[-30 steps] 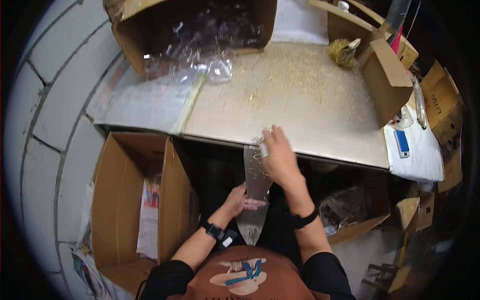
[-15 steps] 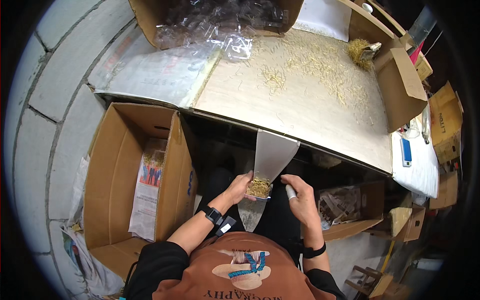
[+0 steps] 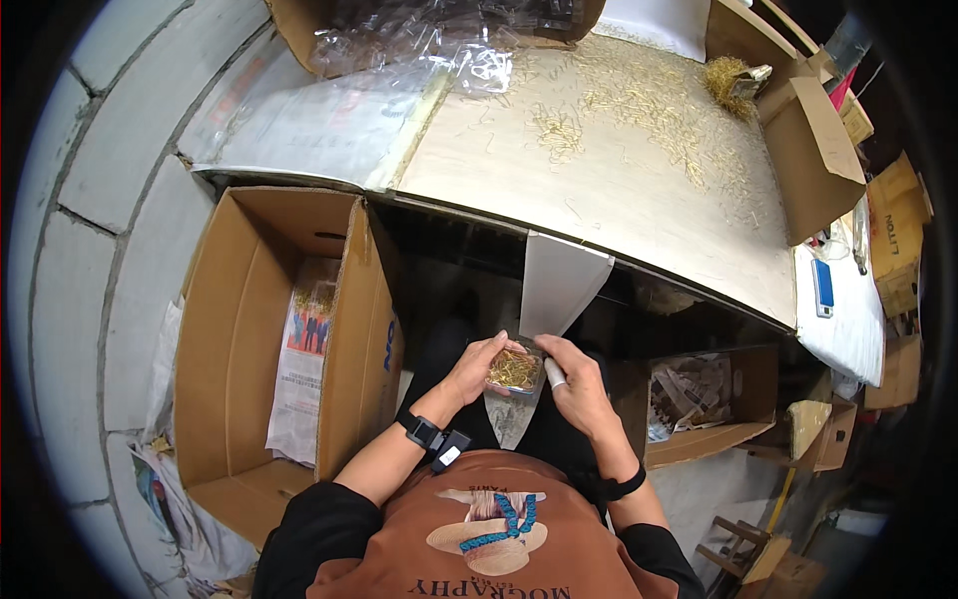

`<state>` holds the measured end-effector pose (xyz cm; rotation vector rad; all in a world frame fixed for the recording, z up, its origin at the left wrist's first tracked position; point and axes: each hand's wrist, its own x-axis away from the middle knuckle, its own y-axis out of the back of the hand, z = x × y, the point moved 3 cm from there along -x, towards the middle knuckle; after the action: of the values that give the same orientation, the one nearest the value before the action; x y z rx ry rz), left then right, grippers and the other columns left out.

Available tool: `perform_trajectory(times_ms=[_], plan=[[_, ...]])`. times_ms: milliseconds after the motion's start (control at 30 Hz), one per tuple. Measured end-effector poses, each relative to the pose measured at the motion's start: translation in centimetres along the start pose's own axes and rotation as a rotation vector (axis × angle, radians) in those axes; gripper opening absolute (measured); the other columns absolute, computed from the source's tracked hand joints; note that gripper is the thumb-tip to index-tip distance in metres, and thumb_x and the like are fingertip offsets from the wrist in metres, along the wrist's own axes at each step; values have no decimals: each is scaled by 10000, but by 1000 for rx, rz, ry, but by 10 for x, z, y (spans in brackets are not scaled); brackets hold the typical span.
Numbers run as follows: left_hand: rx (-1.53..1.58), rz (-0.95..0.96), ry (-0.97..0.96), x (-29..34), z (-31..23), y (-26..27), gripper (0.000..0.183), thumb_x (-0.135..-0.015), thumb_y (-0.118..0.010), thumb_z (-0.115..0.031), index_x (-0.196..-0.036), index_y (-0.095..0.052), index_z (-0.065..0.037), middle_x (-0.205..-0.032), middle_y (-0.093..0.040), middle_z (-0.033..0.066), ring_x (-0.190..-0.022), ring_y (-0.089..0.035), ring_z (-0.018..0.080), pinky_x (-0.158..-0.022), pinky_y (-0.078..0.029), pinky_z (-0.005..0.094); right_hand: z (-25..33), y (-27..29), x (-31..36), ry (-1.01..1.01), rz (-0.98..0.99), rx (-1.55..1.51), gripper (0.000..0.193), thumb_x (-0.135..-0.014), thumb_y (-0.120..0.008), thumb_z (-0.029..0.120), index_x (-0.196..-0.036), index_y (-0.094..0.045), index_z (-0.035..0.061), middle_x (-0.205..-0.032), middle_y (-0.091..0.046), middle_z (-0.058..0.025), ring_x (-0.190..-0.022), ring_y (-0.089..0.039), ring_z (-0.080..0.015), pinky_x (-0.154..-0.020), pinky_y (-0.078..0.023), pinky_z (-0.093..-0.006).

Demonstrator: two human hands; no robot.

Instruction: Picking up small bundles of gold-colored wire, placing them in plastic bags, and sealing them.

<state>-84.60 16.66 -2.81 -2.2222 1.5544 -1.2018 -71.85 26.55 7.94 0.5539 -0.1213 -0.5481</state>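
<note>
My left hand [image 3: 477, 369] is wrapped round the left side of a small clear plastic box [image 3: 515, 389] full of gold-coloured bent wire pieces [image 3: 512, 369]. My right hand [image 3: 579, 384] presses against the box's right side, fingers curled at its far corner; a white wrap [image 3: 555, 373] covers one finger. Both hands hold the box low over my lap. Just beyond it, a white sheet [image 3: 566, 283] slopes down from the table edge toward the box.
Loose gold wire pieces [image 3: 689, 135] lie scattered over the pale table [image 3: 499, 185]. A carton of clear plastic boxes [image 3: 439, 35] stands at the far left. An open cardboard box [image 3: 249, 409] is at my left, another [image 3: 714, 434] at my right. A blue device [image 3: 822, 288] lies far right.
My right hand has moved left from beside the plastic box onto it. The box no longer sits against the lower end of the white sheet. The whole view has shifted slightly.
</note>
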Motion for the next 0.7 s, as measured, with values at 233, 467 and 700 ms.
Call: perform_trajectory(times_ms=[233, 467, 700], plan=[[-11, 46, -101, 20, -37, -26, 406, -973, -425, -384, -1059, -582, -20, -855, -642, 61, -678, -652, 135, -440, -547, 262, 20, -16, -5, 192, 58, 164, 551, -723, -586, -60, -1258, -471, 6, -1280, -497, -183, -1212, -465, -346, -1025, -381, -417], [67, -56, -196, 32, -56, -23, 347, -979, -424, -326, -1038, -587, -25, -825, -639, 60, -652, -647, 121, -436, -541, 241, 39, -15, 5, 340, 44, 447, 680, -612, -613, -84, -1271, -466, 3, -1339, -459, -172, -1281, -404, -330, -1058, -317, -485], [29, -123, -233, 30, -61, -25, 214, -935, -534, -200, -1034, -593, -19, -845, -644, 65, -655, -649, 124, -450, -544, 233, 50, -11, 0, 331, 4, 432, 544, -761, -629, 20, -1281, -471, 15, -1349, -466, -140, -1291, -405, -308, -1059, -312, -481]])
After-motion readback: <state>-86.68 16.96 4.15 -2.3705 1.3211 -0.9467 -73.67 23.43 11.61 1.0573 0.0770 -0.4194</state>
